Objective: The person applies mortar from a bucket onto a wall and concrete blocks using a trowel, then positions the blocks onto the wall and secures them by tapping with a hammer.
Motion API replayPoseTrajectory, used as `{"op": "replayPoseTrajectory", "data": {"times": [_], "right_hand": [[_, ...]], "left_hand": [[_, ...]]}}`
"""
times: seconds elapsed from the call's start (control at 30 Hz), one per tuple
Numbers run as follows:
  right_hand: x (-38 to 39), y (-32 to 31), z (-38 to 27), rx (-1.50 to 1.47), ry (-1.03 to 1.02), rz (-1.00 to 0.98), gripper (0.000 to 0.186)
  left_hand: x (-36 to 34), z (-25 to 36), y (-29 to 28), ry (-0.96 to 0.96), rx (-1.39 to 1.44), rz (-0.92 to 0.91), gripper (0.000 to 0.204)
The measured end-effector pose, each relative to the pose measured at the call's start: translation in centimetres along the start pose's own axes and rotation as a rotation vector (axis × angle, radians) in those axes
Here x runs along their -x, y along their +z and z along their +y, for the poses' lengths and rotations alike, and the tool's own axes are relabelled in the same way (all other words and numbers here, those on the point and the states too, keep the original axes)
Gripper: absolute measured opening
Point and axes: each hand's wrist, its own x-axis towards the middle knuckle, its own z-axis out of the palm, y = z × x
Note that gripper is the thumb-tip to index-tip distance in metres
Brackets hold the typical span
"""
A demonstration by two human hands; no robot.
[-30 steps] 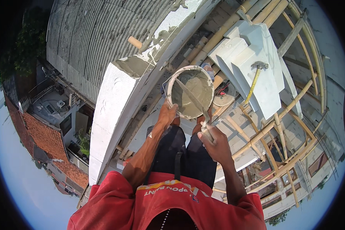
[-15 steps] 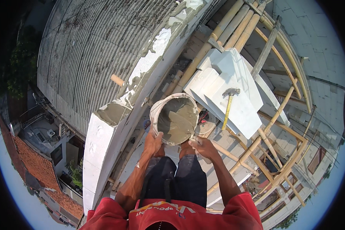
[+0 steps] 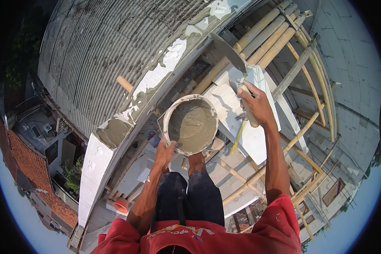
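My left hand [image 3: 163, 153] grips the rim of a round bucket [image 3: 166, 122] at its lower left. Wet grey mortar [image 3: 197, 127] lies inside the bucket, which is held above my knees. Up and to the right, my right hand [image 3: 257, 103] is closed around the handle of a trowel [image 3: 229, 53]. The trowel's pointed metal blade is raised toward the upper left, apart from the bucket. Behind my right hand is a hammer with a yellow handle [image 3: 238, 138], its head mostly hidden, lying on white blocks [image 3: 258, 148].
At my left runs a white block wall [image 3: 98, 165] with mortar [image 3: 114, 133] spread along its top. Beyond it slopes a grey corrugated roof [image 3: 93, 55]. Bamboo poles [image 3: 262, 36] and wooden scaffolding stand at right. Open gaps show between the poles, with lower levels beneath.
My right hand has lifted the trowel out of the bucket, up and to the right, over the white blocks. My left hand still holds the bucket, which has shifted slightly.
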Motion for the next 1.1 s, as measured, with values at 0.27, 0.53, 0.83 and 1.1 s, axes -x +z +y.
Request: {"op": "replayPoseTrajectory", "data": {"times": [0.27, 0.53, 0.83, 1.1], "right_hand": [[-18.9, -2.5, -7.6, 1.170, -0.566, 0.346, 0.032], [-22.4, -5.0, -6.3, 1.209, -0.593, 0.523, 0.029], [2.9, -0.3, 2.3, -0.198, 0.076, -0.029, 0.042], [9.2, 10.7, 16.5, 0.370, 0.101, -0.287, 0.043]], "left_hand": [[-0.5, -2.1, 0.9, 0.075, -0.004, 0.047, 0.051], [0.2, -2.9, 0.5, 0.028, 0.069, 0.047, 0.055], [0.8, -2.1, 0.5, 0.060, 0.065, 0.082, 0.046], [1.5, -1.9, -0.3, 0.198, -0.232, 0.028, 0.078]]}}
